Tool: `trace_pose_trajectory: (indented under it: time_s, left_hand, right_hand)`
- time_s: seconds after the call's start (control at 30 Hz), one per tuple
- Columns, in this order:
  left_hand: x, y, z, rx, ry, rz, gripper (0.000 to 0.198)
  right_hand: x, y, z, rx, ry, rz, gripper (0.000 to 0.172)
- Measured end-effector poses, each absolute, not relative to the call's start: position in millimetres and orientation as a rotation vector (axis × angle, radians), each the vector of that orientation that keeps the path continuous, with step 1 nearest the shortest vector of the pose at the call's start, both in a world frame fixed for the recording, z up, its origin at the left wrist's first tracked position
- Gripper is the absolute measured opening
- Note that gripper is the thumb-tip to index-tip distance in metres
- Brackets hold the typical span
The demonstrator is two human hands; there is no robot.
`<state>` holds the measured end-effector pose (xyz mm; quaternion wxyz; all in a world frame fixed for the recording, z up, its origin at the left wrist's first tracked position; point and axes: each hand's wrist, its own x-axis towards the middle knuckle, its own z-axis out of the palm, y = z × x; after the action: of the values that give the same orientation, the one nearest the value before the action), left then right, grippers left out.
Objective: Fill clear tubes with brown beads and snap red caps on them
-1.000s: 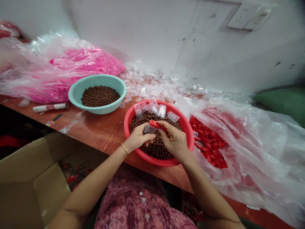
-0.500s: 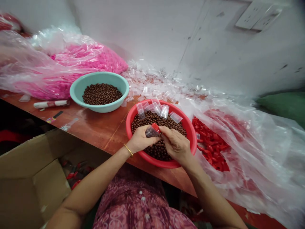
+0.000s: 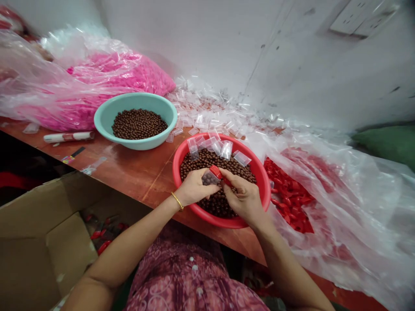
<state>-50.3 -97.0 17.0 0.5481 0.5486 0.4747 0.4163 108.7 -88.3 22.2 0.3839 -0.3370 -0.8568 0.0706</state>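
My left hand (image 3: 193, 187) is closed around a small clear plastic box (image 3: 210, 178) that looks dark inside, tilted over the red basin. On the box's end sits a red cap (image 3: 215, 171). The thumb and forefinger of my right hand (image 3: 243, 194) pinch at a red piece by that cap; whether it is one part with the cap I cannot tell. Beneath both hands is the red basin (image 3: 177, 175), holding brown beads (image 3: 220, 205). Several clear empty boxes (image 3: 226, 149) lie on the beads along the far side.
A turquoise basin (image 3: 103, 114) of brown beads stands left, before a bag of pink pieces (image 3: 129, 73). Loose clear boxes (image 3: 210, 112) lie along the wall. Red caps (image 3: 288, 198) spill from a plastic bag (image 3: 356, 207) at right. A cardboard box (image 3: 29, 216) stands lower left.
The view has shifted slightly. My hands stay together over the red basin, and my right fingertips have moved a little at the red cap while the left hand keeps its hold.
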Motion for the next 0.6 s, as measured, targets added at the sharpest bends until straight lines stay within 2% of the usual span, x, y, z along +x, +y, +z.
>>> trace_pose_trajectory:
  time_s: [0.17, 0.4, 0.6]
  left_hand:
    - [-51.5, -98.0, 15.5, 1.354, 1.124, 1.017, 0.014]
    - [-50.9, -97.9, 13.5, 1.474, 1.137, 1.009, 0.011]
    - [-52.0, -99.2, 16.4, 1.364, 1.144, 1.07, 0.011]
  right_hand:
    - [109.4, -89.7, 22.0, -0.779, -2.197, -0.076, 0.044]
    - [118.6, -92.2, 25.9, -0.72, -2.337, -0.081, 0.046]
    - [101.9, -102.4, 18.5, -0.807, -2.191, -0.114, 0.046]
